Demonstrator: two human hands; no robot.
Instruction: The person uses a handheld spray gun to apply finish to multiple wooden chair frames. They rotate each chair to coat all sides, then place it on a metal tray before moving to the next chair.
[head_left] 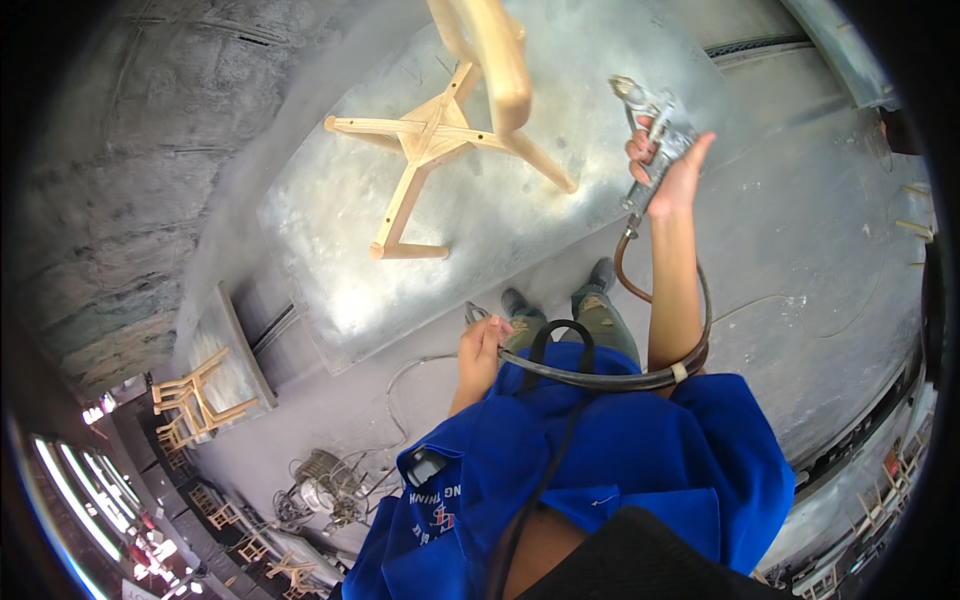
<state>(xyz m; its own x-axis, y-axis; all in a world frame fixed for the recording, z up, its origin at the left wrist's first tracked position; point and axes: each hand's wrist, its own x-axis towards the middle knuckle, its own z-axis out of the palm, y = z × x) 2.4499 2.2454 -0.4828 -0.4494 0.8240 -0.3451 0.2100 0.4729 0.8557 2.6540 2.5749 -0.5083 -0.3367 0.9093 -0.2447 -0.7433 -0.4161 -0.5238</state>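
My right hand (675, 180) is raised and wrapped round the grip of a silver spray gun (655, 120), its nozzle end pointing away from me. A brown hose (622, 262) leaves the bottom of the gun. Low by my waist, my left hand (482, 348) is closed on a dark hose (600, 380), which runs across my front to my right arm. A small grey piece sticks out beyond the left fingers; its kind is unclear. Ahead, a light wooden chair frame (432, 140) with a crossed middle rests on a grey metal-topped surface (320, 285), apart from the gun.
Coiled hoses and a round metal device (325, 485) lie on the floor at lower left. Beyond stand more wooden chair frames (200, 395) by a grey panel (245, 340). A stained grey wall (110, 200) rises at left. A thin hose (395, 400) trails over the floor.
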